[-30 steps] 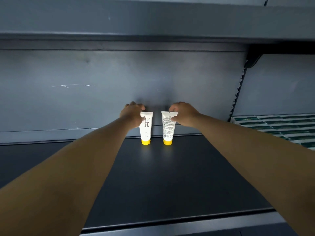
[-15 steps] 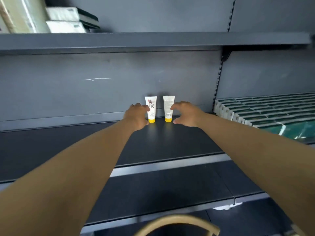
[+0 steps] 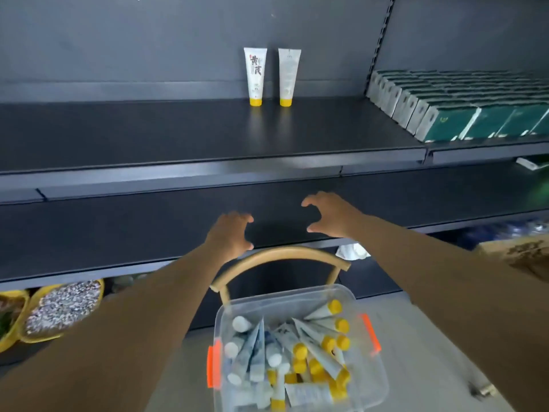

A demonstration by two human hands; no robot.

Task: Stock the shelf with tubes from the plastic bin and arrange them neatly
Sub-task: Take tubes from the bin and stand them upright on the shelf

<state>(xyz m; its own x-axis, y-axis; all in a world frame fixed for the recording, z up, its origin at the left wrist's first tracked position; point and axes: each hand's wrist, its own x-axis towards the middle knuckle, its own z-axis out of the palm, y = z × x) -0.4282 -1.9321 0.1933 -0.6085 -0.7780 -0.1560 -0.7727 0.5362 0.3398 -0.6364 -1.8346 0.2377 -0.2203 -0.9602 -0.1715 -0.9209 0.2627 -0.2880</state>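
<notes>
Below your arms, the clear plastic bin (image 3: 300,304) runs off the bottom edge, its heaped tubes (image 3: 300,352) blurred. Your left hand (image 3: 230,236) and right hand (image 3: 329,215) hang above it, fingers spread and loosely curled, holding nothing. Two tubes (image 3: 255,75) stand upright at the back of the shelf (image 3: 178,132), well apart from both hands.

A shop aisle: dark metal shelving (image 3: 208,135), rows of green boxed goods (image 3: 463,114).
</notes>
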